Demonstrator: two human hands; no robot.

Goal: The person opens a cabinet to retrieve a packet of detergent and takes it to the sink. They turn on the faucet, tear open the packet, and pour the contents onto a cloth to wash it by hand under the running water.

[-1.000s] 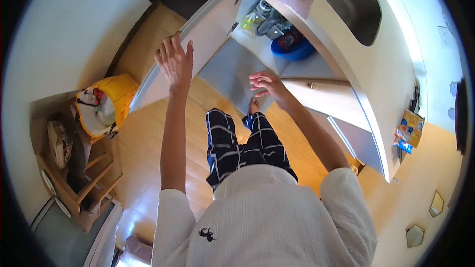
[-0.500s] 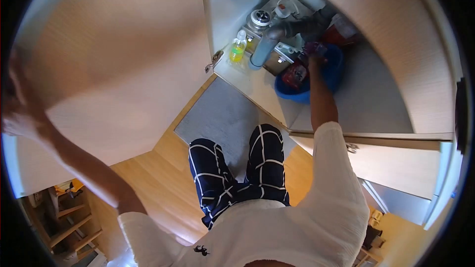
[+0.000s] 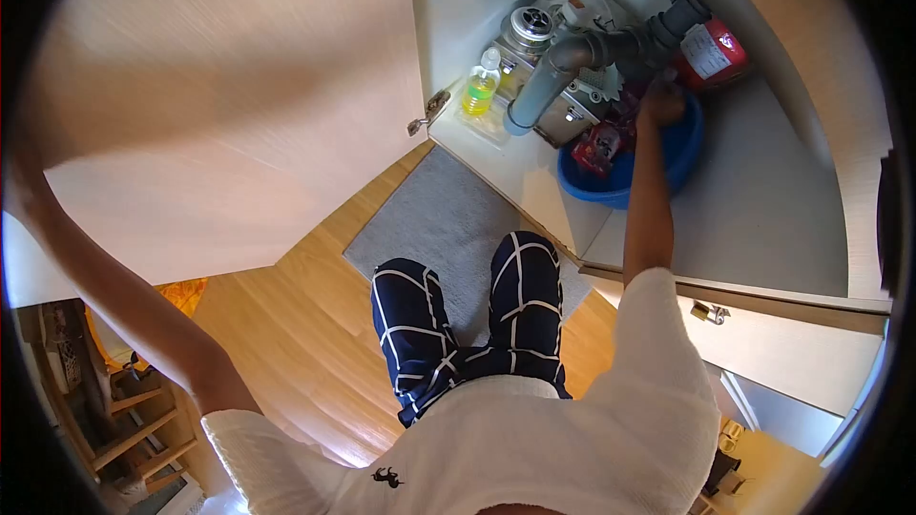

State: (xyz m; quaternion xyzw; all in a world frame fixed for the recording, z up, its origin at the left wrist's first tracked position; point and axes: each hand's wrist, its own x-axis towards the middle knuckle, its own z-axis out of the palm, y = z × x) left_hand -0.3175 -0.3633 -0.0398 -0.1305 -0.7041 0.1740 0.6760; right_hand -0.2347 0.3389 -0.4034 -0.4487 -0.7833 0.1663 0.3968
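Note:
My right hand (image 3: 664, 103) reaches inside the open cabinet, over the far side of a blue basin (image 3: 611, 198). The hand looks bent at the wrist, and its fingers are hidden behind it in shadow. Red and purple plastic packets (image 3: 598, 149) lie in the basin just left of the hand. Close behind the hand stands a red container (image 3: 711, 55) with a white label. My left arm stretches along the inner face of the open cabinet door (image 3: 239, 133), its hand lost in the dark left edge of the view.
A grey drain pipe (image 3: 563, 72) hangs over a metal-cornered case (image 3: 563, 119). Left of it stand a bottle of yellow liquid (image 3: 480, 86) and a sink strainer (image 3: 530, 27). Hinges (image 3: 429, 113) jut from the door edge. A grey mat (image 3: 429, 215) lies before the cabinet.
My right hand has moved right and deeper, from above the packets to the basin's far side. The view has shifted, bringing more of the red container into sight. My left hand has slipped out of view.

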